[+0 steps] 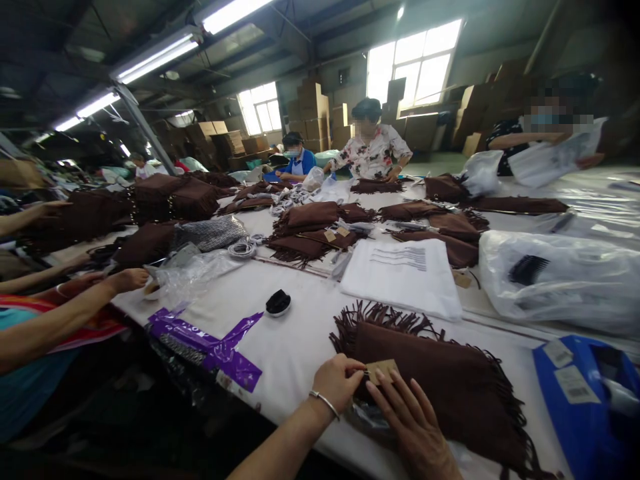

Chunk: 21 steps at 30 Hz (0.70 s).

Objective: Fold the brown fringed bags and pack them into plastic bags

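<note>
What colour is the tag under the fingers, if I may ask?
The tag is tan, clearest in the head view.

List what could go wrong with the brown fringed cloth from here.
The tan tag, partly under the right fingers with the left fingers at its edge, might crease or shift. Loose fringe splayed along the brown cloth could tangle or fold under.

A white-covered desk [295, 340] is carrying a dark brown fringed cloth [435, 373], a flat white printed stack [400, 280], a small round white dish [281, 313] with black contents [277, 301], and a blue, white-labelled object [565, 419]; shiny purple tape [234, 360] is sticking along the desk's edge.
</note>
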{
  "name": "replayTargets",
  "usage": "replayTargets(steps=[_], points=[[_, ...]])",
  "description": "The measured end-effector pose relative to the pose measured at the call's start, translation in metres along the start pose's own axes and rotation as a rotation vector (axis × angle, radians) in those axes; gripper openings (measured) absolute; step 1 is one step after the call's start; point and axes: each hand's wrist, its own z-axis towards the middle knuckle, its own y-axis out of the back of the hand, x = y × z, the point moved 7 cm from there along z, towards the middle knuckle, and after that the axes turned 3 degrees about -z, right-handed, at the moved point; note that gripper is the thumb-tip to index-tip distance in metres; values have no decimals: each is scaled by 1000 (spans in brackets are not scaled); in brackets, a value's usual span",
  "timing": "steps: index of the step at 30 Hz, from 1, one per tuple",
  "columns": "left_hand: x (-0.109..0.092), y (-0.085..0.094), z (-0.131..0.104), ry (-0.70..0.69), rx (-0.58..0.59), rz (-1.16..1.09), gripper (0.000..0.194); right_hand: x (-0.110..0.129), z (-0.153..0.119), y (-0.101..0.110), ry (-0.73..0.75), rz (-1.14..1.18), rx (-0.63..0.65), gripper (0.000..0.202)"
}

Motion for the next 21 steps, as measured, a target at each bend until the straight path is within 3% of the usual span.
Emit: replayTargets(steps=[3,6,10,13,16,19,21], points=[[-9,-10,-2,-55,48,13,25,2,3,-3,55,-104,88,50],[-3,-4,2,-46,8,-190,24,0,3,-13,94,-205,171,60],[44,9,-4,264,-46,-530,48,-9,6,-27,183,-214,159,56],[63,-2,-25,473,110,-739,70,-23,16,-30,234,-187,131,56],[41,-29,-40,499,322,-1166,74,-33,27,-21,220,-154,120,58],[7,-41,-25,326,345,-1452,72,-26,28,-9,208,-106,116,58],[-1,-48,-7,312,323,-1496,74,-16,22,-5,203,-106,114,55]])
